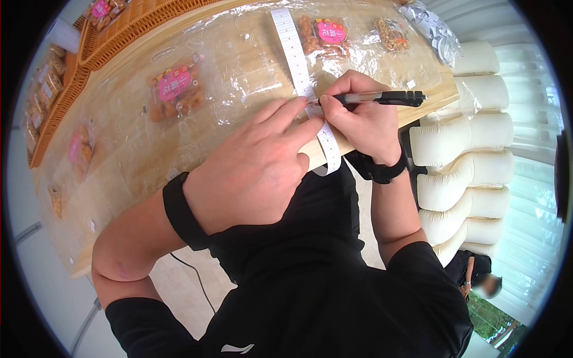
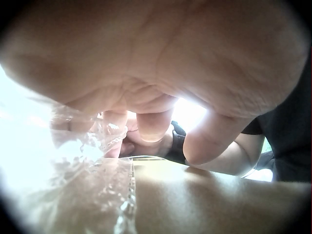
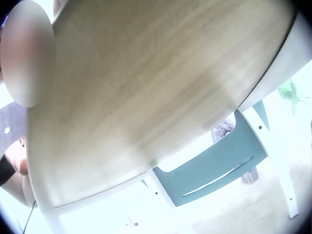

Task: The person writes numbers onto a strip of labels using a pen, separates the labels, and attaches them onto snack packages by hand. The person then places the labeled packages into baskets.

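Note:
A white measuring tape (image 1: 290,48) runs across the clear plastic film (image 1: 233,65), and its loose end curls over the table's near edge. My left hand (image 1: 250,164) lies palm down, its extended fingertips pressing on the tape. In the left wrist view its palm (image 2: 146,63) arches over the table. Between thumb and fingers, my right hand (image 1: 365,128) pinches a black-and-clear pen (image 1: 403,98); the tip end meets the tape beside the left fingertips. The right wrist view faces the table's underside (image 3: 131,97) and does not show the pen.
Snack packs with pink labels (image 1: 175,83) lie at left and far side, near a smaller nut-like snack pack (image 1: 392,36). Wicker baskets (image 1: 122,42) stand at the upper left. A cream cushioned seat (image 1: 441,143) is at right; a teal chair (image 3: 214,170) stands beyond the table.

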Available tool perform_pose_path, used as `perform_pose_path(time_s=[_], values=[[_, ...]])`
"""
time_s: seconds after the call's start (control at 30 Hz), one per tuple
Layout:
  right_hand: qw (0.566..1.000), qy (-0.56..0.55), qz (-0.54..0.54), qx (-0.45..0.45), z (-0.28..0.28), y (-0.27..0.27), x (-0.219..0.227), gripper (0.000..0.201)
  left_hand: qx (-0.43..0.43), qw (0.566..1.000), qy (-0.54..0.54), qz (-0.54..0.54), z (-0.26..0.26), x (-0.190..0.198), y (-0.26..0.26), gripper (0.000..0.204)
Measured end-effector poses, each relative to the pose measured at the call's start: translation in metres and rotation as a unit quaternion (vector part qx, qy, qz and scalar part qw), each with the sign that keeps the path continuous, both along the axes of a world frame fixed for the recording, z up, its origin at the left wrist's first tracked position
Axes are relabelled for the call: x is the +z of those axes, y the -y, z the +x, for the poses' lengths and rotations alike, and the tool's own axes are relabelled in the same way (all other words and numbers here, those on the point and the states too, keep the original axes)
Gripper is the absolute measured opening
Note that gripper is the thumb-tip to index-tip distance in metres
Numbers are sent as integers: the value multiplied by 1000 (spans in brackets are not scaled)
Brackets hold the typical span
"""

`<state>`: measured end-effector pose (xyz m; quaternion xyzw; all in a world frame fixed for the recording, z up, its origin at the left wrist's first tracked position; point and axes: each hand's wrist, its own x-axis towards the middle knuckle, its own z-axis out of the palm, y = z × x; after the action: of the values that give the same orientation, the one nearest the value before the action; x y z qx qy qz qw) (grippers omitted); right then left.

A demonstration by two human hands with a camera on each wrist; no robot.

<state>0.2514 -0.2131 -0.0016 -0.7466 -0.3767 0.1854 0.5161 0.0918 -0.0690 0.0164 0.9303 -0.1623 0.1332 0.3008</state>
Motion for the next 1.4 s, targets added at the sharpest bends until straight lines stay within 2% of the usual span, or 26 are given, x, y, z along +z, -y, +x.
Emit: perform_pose_path(time_s=[0.7,0.9,1.07,1.4], values=[[998,56,-2,-11,2,0,-3,8,-1,1000,-2,1,0,0,0,14],[999,38,-3,-11,2,2,-3,7,2,1000,-3,1,0,0,1,14],[999,-34,28,-29,3,5,-1,8,7,1000,2,-2,0,-1,2,14],[999,-38,31,-23,3,5,-1,7,-14,1000,-3,-7,1,-1,1,14]])
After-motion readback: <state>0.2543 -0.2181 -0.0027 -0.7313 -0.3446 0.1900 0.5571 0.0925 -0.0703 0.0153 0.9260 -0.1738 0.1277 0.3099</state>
